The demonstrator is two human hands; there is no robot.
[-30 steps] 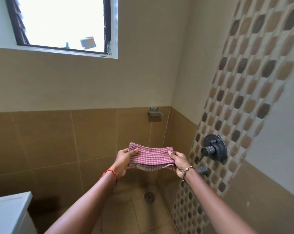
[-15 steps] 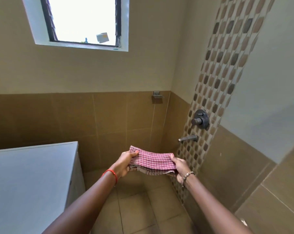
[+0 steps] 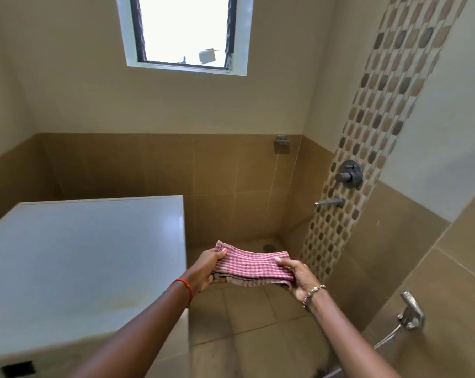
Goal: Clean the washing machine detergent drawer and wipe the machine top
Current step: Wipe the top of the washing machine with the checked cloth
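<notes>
The white washing machine top (image 3: 81, 255) fills the left. Right of it, the tan tiled floor (image 3: 247, 317) has a round drain (image 3: 269, 247) in its far corner.

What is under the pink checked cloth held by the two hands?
Its lower folded layers hang below the pink checked cloth, and tan floor tiles lie further down. The fingers of the left hand and right hand beneath it are hidden.

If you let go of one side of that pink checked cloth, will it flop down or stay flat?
Probably flop: the cloth sags between the left hand and right hand, and its folded layers droop underneath. It seems light: a pinch at each end holds it.
</notes>
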